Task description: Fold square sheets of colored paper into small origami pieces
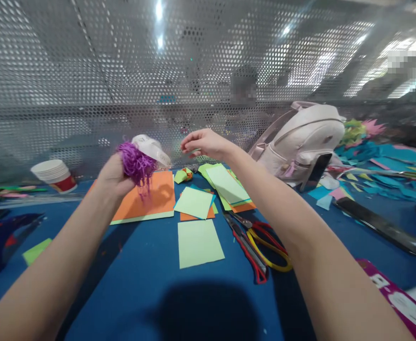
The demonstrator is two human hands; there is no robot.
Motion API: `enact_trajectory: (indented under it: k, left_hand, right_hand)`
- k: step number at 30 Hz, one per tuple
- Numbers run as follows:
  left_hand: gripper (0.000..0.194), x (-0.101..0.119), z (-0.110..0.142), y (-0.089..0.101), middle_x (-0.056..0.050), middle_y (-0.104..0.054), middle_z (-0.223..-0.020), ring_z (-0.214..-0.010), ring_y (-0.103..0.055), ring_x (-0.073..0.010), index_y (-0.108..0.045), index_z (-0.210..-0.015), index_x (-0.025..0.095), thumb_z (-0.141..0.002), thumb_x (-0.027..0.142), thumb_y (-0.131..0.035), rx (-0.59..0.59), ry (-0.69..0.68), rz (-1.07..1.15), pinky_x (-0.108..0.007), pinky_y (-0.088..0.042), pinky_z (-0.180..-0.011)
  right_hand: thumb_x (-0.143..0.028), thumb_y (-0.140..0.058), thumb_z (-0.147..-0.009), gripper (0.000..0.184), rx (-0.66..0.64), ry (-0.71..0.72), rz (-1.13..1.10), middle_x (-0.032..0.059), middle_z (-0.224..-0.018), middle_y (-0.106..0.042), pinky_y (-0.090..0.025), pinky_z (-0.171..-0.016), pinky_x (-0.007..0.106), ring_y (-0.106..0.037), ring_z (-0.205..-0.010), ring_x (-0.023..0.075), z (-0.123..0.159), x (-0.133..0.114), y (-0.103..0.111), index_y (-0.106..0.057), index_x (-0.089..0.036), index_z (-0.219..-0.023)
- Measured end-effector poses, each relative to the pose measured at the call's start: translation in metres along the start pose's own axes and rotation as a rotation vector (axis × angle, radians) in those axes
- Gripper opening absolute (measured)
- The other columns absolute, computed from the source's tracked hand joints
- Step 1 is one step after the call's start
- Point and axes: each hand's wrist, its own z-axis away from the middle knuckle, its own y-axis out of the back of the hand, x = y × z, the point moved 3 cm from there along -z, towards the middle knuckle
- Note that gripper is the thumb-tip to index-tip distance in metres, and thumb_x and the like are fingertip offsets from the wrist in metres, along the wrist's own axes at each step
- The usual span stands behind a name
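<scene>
My left hand (111,176) is closed around a bundle of thin purple strands (139,164), held above orange paper. A white curved piece with faint print (153,150), perhaps a paper cup, sticks out of the bundle's right side. To the right of it my right hand (205,143) hovers with loosely bent fingers and nothing visible in them. Below lie an orange sheet (160,194), a small pile of pale green squares (194,202) and a single pale green square (199,244). More paper pieces (228,183) lie under my right forearm.
Yellow-and-red scissors (277,260) and a red-handled cutter (252,255) lie right of centre. Stacked paper cups (54,175) stand left, near a blue glue gun (5,237). A pale backpack (305,137) leans against the perforated metal panel (129,61). Blue scraps (392,163) cover the far right.
</scene>
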Motion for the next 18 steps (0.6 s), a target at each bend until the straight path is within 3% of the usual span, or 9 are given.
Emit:
enact_trajectory:
  k: [3, 6, 10, 14, 18]
  left_hand:
    - [0.028, 0.014, 0.012, 0.007, 0.001, -0.065, -0.063, -0.064, -0.061, -0.0126, -0.058, -0.101, 0.013, -0.083, 0.004, -0.04, -0.003, -0.041, 0.037, -0.027, -0.052, -0.074]
    - [0.03, 0.018, 0.02, 0.008, -0.001, -0.069, -0.073, -0.07, -0.064, -0.0145, -0.058, -0.106, 0.014, -0.083, 0.005, -0.04, 0.013, -0.07, 0.063, -0.03, -0.052, -0.078]
    - [0.031, 0.015, 0.024, 0.01, -0.001, -0.071, -0.076, -0.074, -0.065, -0.0154, -0.059, -0.109, 0.015, -0.083, 0.007, -0.042, 0.085, -0.045, 0.012, -0.029, -0.051, -0.081]
    - [0.029, 0.014, 0.022, 0.011, -0.001, -0.069, -0.07, -0.07, -0.064, -0.0157, -0.06, -0.106, 0.015, -0.082, 0.01, -0.045, 0.036, -0.043, 0.019, -0.031, -0.052, -0.079]
    - [0.024, 0.014, 0.022, 0.013, 0.002, -0.061, -0.057, -0.059, -0.061, -0.0124, -0.061, -0.096, 0.014, -0.078, 0.006, -0.046, 0.035, -0.026, -0.002, -0.025, -0.052, -0.07]
  right_hand:
    - [-0.01, -0.058, -0.081, 0.015, -0.032, -0.084, 0.207, 0.0103, -0.096, -0.068, -0.051, -0.079, 0.03, -0.064, -0.089, 0.0177, -0.011, 0.032, -0.019, -0.065, -0.01, -0.094]
    - [-0.028, -0.056, -0.089, 0.025, -0.106, -0.109, 0.345, 0.0077, -0.114, -0.059, -0.05, -0.085, 0.04, -0.059, -0.099, 0.0191, -0.015, 0.059, -0.047, -0.058, -0.016, -0.11]
    - [-0.032, -0.054, -0.09, 0.032, -0.117, -0.147, 0.453, 0.0083, -0.118, -0.055, -0.05, -0.084, 0.041, -0.058, -0.101, 0.0203, -0.017, 0.08, -0.073, -0.053, -0.016, -0.117]
    - [-0.032, -0.054, -0.09, 0.031, -0.016, -0.221, 0.45, 0.0085, -0.118, -0.056, -0.05, -0.084, 0.041, -0.058, -0.1, 0.0201, -0.022, 0.086, -0.069, -0.054, -0.016, -0.116]
    - [-0.032, -0.054, -0.09, 0.03, 0.162, -0.288, 0.3, 0.0086, -0.119, -0.055, -0.049, -0.086, 0.042, -0.057, -0.103, 0.0206, -0.025, 0.084, -0.041, -0.054, -0.016, -0.116]
